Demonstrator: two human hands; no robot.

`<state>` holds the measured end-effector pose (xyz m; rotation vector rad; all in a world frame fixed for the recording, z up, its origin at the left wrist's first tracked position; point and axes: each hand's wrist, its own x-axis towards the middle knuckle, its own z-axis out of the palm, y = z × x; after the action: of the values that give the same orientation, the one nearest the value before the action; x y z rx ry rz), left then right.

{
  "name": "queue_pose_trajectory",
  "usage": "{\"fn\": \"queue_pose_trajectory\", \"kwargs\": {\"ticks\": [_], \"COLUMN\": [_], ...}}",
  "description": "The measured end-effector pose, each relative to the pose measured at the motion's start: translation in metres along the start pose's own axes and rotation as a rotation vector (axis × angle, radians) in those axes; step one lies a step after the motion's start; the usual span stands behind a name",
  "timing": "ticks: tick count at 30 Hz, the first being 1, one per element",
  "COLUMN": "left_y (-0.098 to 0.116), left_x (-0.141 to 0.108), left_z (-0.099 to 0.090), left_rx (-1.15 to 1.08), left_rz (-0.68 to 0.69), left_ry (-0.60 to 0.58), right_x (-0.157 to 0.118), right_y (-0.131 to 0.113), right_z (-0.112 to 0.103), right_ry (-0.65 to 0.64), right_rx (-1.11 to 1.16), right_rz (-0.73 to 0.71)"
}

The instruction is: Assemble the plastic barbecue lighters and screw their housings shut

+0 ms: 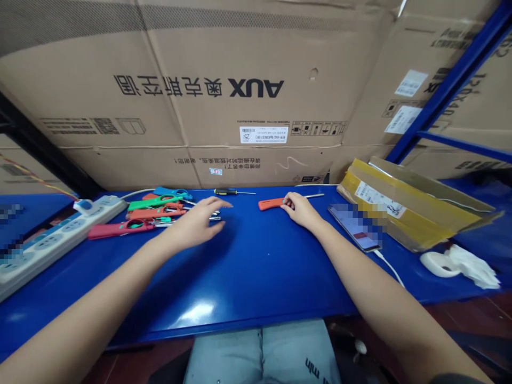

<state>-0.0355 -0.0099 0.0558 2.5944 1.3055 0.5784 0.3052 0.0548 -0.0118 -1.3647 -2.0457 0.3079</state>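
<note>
My right hand (301, 209) is closed round the middle of an orange long-nosed lighter (270, 204). Its handle lies to the left on the blue table and its thin metal tube points right. My left hand (199, 223) is held over the table with thumb and fingers apart and nothing between them. Just beyond and left of that hand is a pile of several similar lighters, among them a green lighter (150, 202) and a red lighter (116, 229). My left hand hides some of their metal tubes.
A screwdriver (226, 191) lies near the cardboard behind the blue table (256, 277). On the left is a white power strip (60, 240). To the right are a charging phone (356, 226), a yellow-taped box (400, 208), a white tape-like roll (438, 264) and crumpled white material (476, 266).
</note>
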Motion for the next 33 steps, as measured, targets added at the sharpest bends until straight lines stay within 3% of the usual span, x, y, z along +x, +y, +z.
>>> {"fn": "queue_pose_trajectory", "kwargs": {"ticks": [5,9,16,22,26,33], "left_y": [-0.062,-0.089,-0.091,-0.113,-0.124,-0.113], "left_x": [-0.056,-0.087,-0.106,-0.126,-0.14,-0.142], "left_z": [-0.034,-0.042,-0.05,-0.071,-0.076,-0.077], "left_rx": [0.167,0.209,0.296,0.324,0.264,0.245], "left_rz": [-0.102,-0.191,-0.236,-0.338,-0.397,-0.414], "left_ry": [0.008,-0.059,0.076,0.022,0.062,0.023], "right_x": [0.004,0.004,0.001,0.0,-0.002,-0.002], "right_y": [0.016,0.019,0.021,0.022,0.018,0.012], "right_z": [0.001,0.002,0.004,0.007,0.005,0.007], "right_ry": [0.115,0.138,0.093,0.068,0.039,-0.047], "right_rx": [-0.039,-0.06,-0.086,-0.106,-0.112,-0.103], "right_rz": [0.065,0.079,0.041,0.037,0.031,-0.001]}}
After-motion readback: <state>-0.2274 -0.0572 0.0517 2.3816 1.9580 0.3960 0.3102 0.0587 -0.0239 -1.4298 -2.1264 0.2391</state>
